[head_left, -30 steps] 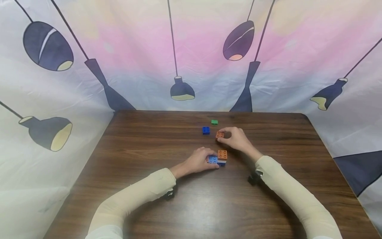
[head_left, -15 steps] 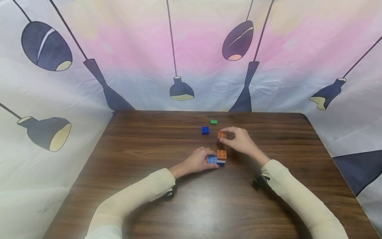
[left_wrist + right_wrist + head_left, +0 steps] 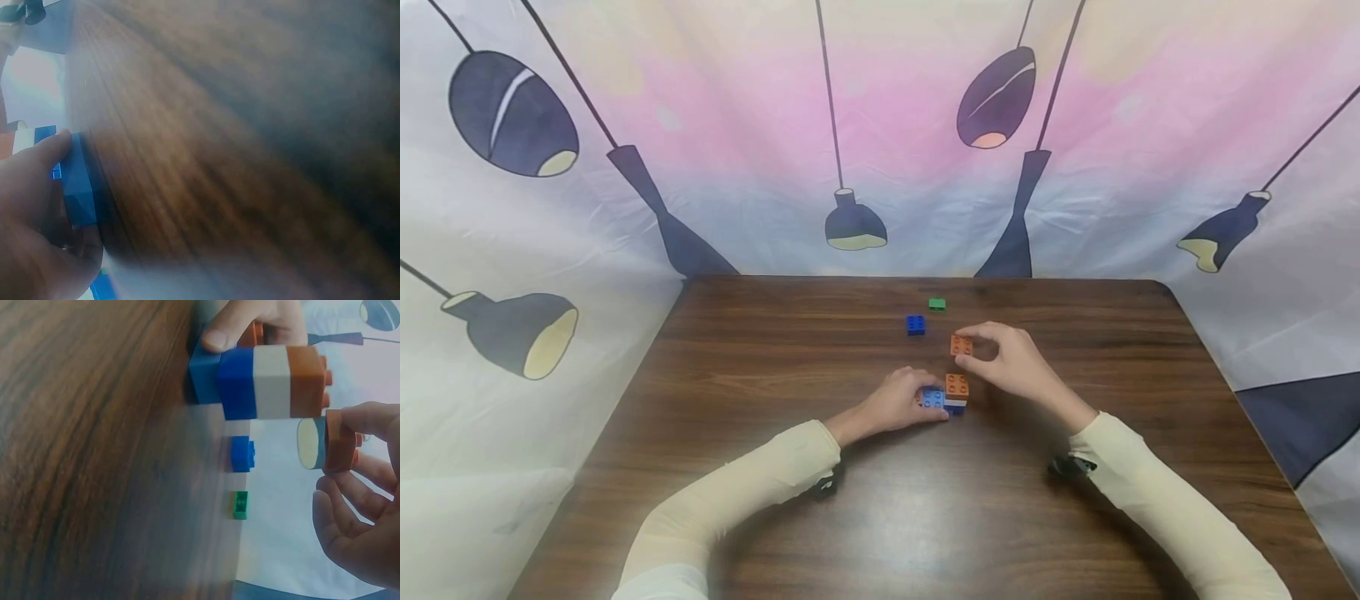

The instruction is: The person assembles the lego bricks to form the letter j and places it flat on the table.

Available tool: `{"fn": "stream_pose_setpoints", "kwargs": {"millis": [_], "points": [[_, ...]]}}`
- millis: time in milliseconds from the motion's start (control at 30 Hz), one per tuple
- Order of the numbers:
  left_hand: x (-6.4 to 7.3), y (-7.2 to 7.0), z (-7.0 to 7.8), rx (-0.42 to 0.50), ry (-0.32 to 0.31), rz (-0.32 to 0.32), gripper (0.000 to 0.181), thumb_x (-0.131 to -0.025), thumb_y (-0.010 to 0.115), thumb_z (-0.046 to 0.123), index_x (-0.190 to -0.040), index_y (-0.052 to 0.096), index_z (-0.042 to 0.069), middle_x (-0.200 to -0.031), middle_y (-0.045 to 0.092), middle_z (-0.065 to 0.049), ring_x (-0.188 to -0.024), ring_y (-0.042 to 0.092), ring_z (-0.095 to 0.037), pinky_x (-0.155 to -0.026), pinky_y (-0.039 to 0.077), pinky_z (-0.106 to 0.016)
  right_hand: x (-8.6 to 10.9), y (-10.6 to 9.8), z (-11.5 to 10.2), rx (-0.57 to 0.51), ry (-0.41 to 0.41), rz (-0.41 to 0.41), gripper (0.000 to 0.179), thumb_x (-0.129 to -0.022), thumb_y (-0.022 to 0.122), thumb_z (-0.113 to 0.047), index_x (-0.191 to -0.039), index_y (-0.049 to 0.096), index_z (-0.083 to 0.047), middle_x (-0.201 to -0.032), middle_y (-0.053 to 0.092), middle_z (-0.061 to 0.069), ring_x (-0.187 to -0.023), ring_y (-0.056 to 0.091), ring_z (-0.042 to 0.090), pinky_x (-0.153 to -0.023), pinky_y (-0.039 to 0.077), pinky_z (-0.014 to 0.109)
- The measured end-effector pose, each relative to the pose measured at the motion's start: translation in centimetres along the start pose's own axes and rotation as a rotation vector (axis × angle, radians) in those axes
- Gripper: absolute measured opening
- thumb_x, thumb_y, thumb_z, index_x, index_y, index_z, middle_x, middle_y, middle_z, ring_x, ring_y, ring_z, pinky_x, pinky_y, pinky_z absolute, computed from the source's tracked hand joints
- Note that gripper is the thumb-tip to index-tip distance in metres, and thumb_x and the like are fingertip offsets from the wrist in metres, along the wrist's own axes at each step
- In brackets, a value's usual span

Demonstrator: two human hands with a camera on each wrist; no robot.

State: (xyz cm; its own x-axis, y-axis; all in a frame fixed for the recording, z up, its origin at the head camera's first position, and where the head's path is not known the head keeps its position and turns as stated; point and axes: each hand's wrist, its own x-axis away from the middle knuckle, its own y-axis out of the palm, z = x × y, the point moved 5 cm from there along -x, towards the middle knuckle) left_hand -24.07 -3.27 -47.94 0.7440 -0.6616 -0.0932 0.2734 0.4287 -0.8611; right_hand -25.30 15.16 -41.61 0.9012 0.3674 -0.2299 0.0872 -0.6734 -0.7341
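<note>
- Right grip (image 3: 1013, 360) is drifting rightward and toward the person since the earlier frames, carrying the held orange brick (image 3: 339, 440) farther from the loose blue brick (image 3: 915, 326).
- That grip is pinching the orange brick between thumb and fingers; the brick is hanging clear of the counter (image 3: 760, 358), just beyond the stack (image 3: 272, 382), not touching it in the right wrist view.
- Left grip (image 3: 898, 400) is staying put, clasping the light blue brick (image 3: 206, 375) from its near and far sides.
- The stack is standing at the right of that clasp: dark blue, then white, then orange uppermost, studs facing up.
- More orange is showing behind the left fingers, mostly hidden.
- The loose blue brick is lying beyond the stack; the small green brick (image 3: 937, 305) is resting farther back, slightly right.
- Cream sleeves (image 3: 741, 483) are covering both forearms.
- A lamp-printed cloth (image 3: 737, 150) is hanging behind the counter.
</note>
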Motion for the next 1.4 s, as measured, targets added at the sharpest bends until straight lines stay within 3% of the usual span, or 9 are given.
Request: {"fn": "stream_pose_setpoints", "kwargs": {"millis": [633,967,1400], "points": [[-0.2,0.1,-0.3,-0.008,-0.001,0.003,0.048,-0.086,0.082,0.041,-0.122,0.073,0.010,-0.108,0.075,0.001,-0.088,0.060,-0.010,-0.076,0.046,-0.026,2.4,0.4,-1.8,-0.014,-0.080,-0.002,0.039,-0.090,0.080,-0.029,-0.125,0.072,-0.014,-0.111,0.072,-0.002,-0.097,0.068,0.015,-0.076,0.056,0.035],[-0.1,0.1,-0.3,0.004,0.010,0.009,0.046,-0.085,0.083,0.040,-0.119,0.074,0.011,-0.106,0.075,0.001,-0.085,0.059,-0.010,-0.074,0.045,-0.025,3.1,1.1,-1.7,-0.025,-0.059,-0.028,0.041,-0.091,0.079,-0.033,-0.126,0.072,-0.013,-0.116,0.072,-0.001,-0.103,0.068,0.020,-0.083,0.057,0.044],[-0.1,0.2,-0.3,0.007,0.004,0.005,0.046,-0.085,0.083,0.038,-0.121,0.074,0.011,-0.107,0.075,0.001,-0.088,0.060,-0.010,-0.077,0.046,-0.026,3.4,1.1,-1.8,-0.037,-0.089,-0.035,0.038,-0.089,0.082,-0.031,-0.123,0.074,-0.015,-0.112,0.073,-0.002,-0.105,0.069,0.020,-0.086,0.056,0.048]]}}
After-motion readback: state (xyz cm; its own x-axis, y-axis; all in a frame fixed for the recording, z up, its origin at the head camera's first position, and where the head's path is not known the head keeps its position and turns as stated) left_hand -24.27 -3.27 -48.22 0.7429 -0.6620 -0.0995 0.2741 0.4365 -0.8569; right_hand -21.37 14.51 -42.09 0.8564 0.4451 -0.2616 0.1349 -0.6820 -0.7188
